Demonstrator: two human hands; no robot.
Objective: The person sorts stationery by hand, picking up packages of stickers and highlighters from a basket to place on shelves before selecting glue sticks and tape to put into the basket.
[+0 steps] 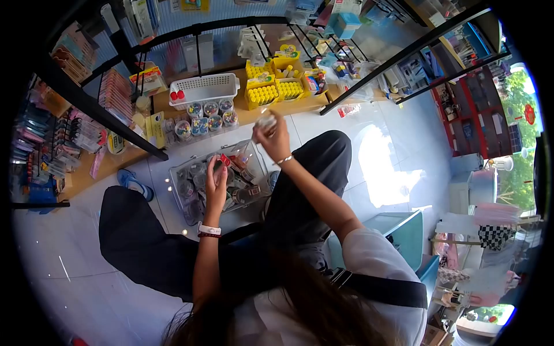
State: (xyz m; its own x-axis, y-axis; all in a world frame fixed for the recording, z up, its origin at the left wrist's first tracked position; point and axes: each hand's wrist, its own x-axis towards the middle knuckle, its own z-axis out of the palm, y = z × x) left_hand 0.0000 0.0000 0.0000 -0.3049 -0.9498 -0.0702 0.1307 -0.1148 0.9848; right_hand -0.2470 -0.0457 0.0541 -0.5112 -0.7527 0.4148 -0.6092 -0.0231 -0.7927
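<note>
My right hand (pixel 273 137) is raised above the right edge of a clear plastic bin, its fingers closed round a small clear container (pixel 266 122) whose contents are blurred. My left hand (pixel 216 179) is over the middle of the bin (pixel 173 177), fingers curled round a small item with a red part (pixel 224 160). The bin sits on the floor between my legs and holds several small clear jars and packets (pixel 190 179). A clear bag or package (pixel 245 157) lies near its upper right corner, between my hands.
A low wooden shelf (pixel 248 115) runs ahead, carrying a white basket (pixel 205 89) with red-capped items, several round jars (pixel 199 126) and yellow boxes of glue sticks (pixel 262 94). Black rack bars cross above. A teal bin (pixel 407 239) stands at my right.
</note>
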